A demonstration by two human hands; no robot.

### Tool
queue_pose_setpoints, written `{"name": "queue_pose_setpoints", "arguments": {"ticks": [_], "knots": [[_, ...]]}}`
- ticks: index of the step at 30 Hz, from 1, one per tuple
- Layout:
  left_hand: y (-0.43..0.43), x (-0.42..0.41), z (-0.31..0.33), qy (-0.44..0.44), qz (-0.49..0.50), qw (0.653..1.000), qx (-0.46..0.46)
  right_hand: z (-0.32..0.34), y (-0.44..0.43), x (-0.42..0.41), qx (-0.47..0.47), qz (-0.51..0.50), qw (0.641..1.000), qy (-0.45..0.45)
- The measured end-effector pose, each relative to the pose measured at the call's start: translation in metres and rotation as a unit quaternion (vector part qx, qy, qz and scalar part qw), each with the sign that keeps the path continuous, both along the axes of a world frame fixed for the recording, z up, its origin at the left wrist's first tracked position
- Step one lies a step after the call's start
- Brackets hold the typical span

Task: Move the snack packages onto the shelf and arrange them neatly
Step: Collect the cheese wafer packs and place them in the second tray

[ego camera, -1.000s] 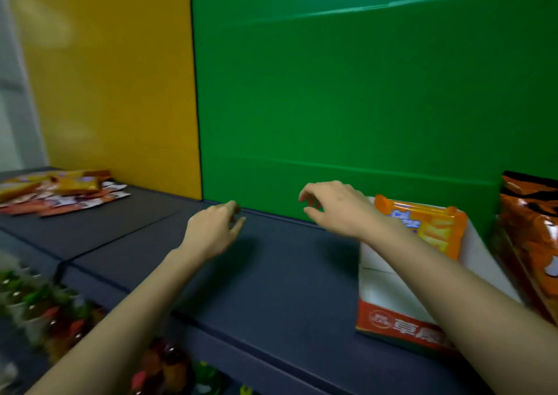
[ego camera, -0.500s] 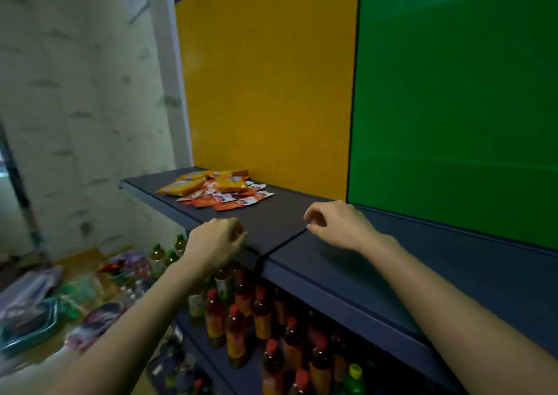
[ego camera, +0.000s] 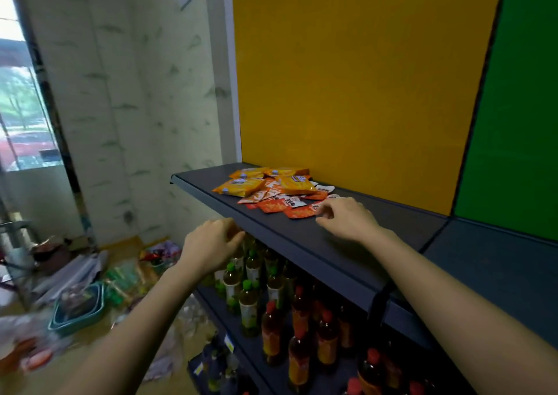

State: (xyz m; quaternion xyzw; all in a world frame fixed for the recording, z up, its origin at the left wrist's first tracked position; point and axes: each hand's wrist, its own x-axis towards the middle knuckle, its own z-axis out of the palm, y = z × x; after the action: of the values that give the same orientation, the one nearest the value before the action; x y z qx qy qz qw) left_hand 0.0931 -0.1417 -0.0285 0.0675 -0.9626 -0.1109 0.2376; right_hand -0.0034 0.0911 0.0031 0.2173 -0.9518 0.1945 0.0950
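Snack packages (ego camera: 273,191) lie in a loose, overlapping heap on the shelf (ego camera: 341,245), just ahead of our right hand (ego camera: 347,218) and further ahead and to the right of our left hand (ego camera: 211,246). The heap stretches along the shelf. The small red packets are at the end nearest our right fingertips, and the larger yellow ones are beyond them, further left and toward the back panel. Our right hand hovers low over the shelf with its fingers loosely bent, holding nothing. Its tips are at the edge of the closest red packet, but we cannot tell whether they touch it. Our left hand hangs off the shelf's front lip with fingers softly curled, and it too is empty. We judge the right hand is better placed to begin, working from the red packets outward, while the left must reach up and across to the yellow ones.
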Motion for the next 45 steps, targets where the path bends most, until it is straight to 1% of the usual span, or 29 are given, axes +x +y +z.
{"name": "queue_pose_setpoints", "arguments": {"ticks": [4,7,11,15,17,20,22,25,27,30,32,35,38,42,45], "knots": [[-0.034,-0.048,-0.003,-0.004,0.008,1.0,-0.01,-0.001,-0.022,-0.048,0.01,-0.026,1.0,-0.006],[-0.057,-0.093,0.001,0.004,0.018,1.0,-0.017,0.001,-0.036,-0.092,-0.01,-0.059,0.998,-0.014],[-0.084,-0.148,0.011,-0.003,0.017,1.0,-0.016,0.002,-0.054,-0.144,-0.027,-0.099,0.993,-0.051],[-0.11,-0.192,0.016,0.038,0.027,0.999,0.014,0.0,-0.069,-0.182,-0.015,-0.131,0.988,-0.078],[-0.121,-0.21,0.014,0.014,0.03,0.999,0.029,-0.002,-0.077,-0.194,0.008,-0.138,0.985,-0.1],[-0.134,-0.237,0.01,-0.063,0.045,0.997,0.015,-0.006,-0.09,-0.208,0.022,-0.158,0.98,-0.122],[-0.142,-0.253,0.009,-0.111,0.048,0.991,0.057,-0.008,-0.097,-0.214,0.022,-0.175,0.975,-0.136],[-0.154,-0.272,0.009,-0.166,0.02,0.975,0.147,-0.01,-0.106,-0.222,0.024,-0.195,0.97,-0.143],[-0.162,-0.284,0.009,-0.188,0.003,0.967,0.173,-0.01,-0.11,-0.224,0.026,-0.215,0.966,-0.138],[-0.176,-0.3,0.01,-0.225,-0.024,0.954,0.195,-0.009,-0.116,-0.226,0.004,-0.229,0.96,-0.157],[-0.187,-0.31,0.012,-0.233,-0.05,0.944,0.228,-0.007,-0.12,-0.227,-0.028,-0.232,0.957,-0.171],[-0.199,-0.321,0.013,-0.25,-0.12,0.916,0.289,-0.005,-0.125,-0.225,-0.109,-0.241,0.945,-0.193],[-0.209,-0.328,0.011,-0.26,-0.182,0.893,0.319,-0.006,-0.131,-0.223,-0.17,-0.25,0.934,-0.188],[-0.22,-0.334,0.012,-0.263,-0.198,0.872,0.363,-0.004,-0.139,-0.217,-0.219,-0.281,0.921,-0.158],[-0.225,-0.329,0.015,-0.266,-0.223,0.84,0.417,-0.001,-0.142,-0.212,-0.264,-0.311,0.903,-0.131]]}}
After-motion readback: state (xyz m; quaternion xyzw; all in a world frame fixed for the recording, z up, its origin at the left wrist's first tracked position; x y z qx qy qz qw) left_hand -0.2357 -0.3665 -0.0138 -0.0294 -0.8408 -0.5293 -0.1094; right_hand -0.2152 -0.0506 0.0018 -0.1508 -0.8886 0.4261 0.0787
